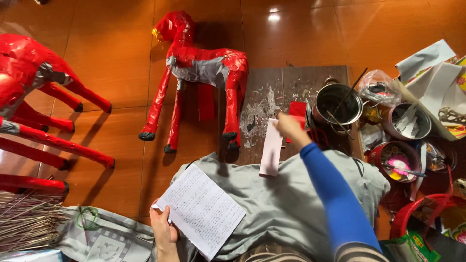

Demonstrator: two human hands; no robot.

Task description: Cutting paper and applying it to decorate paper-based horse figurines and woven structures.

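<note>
The left hand (163, 234) is pinching the lower corner of a handwritten sheet (201, 210) lying on grey cloth (281, 199) over the lap. The right hand (290, 127), in a blue sleeve (340, 199), is gripping the top of a pale pink paper strip (271, 148) hanging over the wooden board (272, 102). A red paper horse (199, 73) is standing just left of the board, and more red horses (34, 97) are lying at the far left. A metal pot (337, 104) with sticks is sitting beside the right hand, crowding it. Beyond it are standing a grey tin (410, 121), a red-rimmed tin (397, 157), a clear plastic bag (379, 87) and a green packet (410, 245). A stick bundle (26, 221) is resting at lower left.
</note>
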